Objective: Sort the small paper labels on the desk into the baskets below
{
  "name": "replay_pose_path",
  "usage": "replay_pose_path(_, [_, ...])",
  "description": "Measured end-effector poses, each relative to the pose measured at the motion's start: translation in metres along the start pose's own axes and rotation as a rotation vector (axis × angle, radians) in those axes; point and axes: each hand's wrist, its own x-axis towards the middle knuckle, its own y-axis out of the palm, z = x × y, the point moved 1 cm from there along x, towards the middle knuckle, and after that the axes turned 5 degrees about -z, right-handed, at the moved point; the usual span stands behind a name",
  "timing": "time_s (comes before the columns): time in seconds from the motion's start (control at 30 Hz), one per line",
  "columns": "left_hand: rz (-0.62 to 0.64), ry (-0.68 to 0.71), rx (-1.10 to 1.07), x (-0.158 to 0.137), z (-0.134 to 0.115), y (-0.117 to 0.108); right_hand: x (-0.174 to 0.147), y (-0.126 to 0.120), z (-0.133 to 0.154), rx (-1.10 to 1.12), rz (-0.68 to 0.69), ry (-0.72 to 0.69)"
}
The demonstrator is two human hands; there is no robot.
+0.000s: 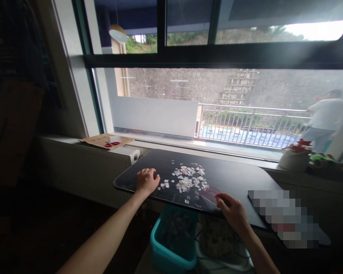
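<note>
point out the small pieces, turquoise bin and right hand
Small pieces (pixel 186 184), head view: middle of the pile
Turquoise bin (pixel 168 257), head view: near outer wall
Right hand (pixel 232 207), head view: back of the hand

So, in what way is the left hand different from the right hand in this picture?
The left hand is left of the pale pieces on the dark table; the right hand is right of them, by the near edge.
The left hand shows nothing in its grasp, while the right hand pinches a thin object, too unclear to name.
The left hand's fingers are curled but spread; the right hand's are drawn together.
Both hands are bare.
</note>
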Motion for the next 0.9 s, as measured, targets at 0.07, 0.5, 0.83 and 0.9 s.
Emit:
replay_pose_path(0.07, [0.007,-0.005,-0.005,0.0,-0.001,0.0,-0.003,0.003,0.004,0.001,0.057,-0.02])
replay_pose_path(0.5, [0.003,-0.014,-0.019,-0.001,-0.002,-0.003,-0.001,0.022,0.016,0.065,0.173,-0.054])
replay_pose_path(0.83, [0.0,-0.012,-0.011,-0.002,-0.001,-0.001,-0.003,0.024,0.022,0.041,0.19,-0.083])
replay_pose_path(0.9, [0.003,-0.011,-0.016,-0.002,-0.002,-0.001,-0.006,0.023,0.023,0.061,0.208,-0.087])
